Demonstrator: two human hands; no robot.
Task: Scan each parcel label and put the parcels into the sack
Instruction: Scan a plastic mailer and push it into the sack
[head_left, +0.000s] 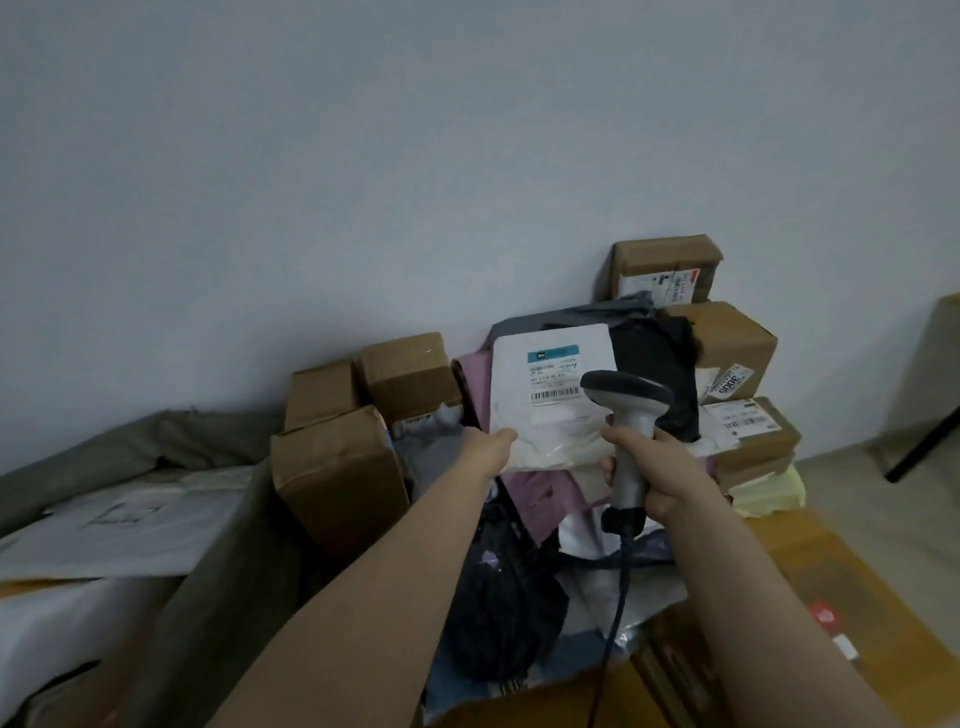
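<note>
Parcel (540, 431) in left hand (487, 448); right hand (662, 467) grips scanner (626, 397).

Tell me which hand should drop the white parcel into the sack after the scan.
Left. The left hand grips the white parcel, and the sack lies open on that side. The right hand is full, holding the scanner.

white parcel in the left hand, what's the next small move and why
Probably aim the scanner squarely at the barcode and trigger it. The left hand holds the parcel up with its label showing, and the right hand grips the scanner just beside that barcode. The sack at left comes after.
</note>
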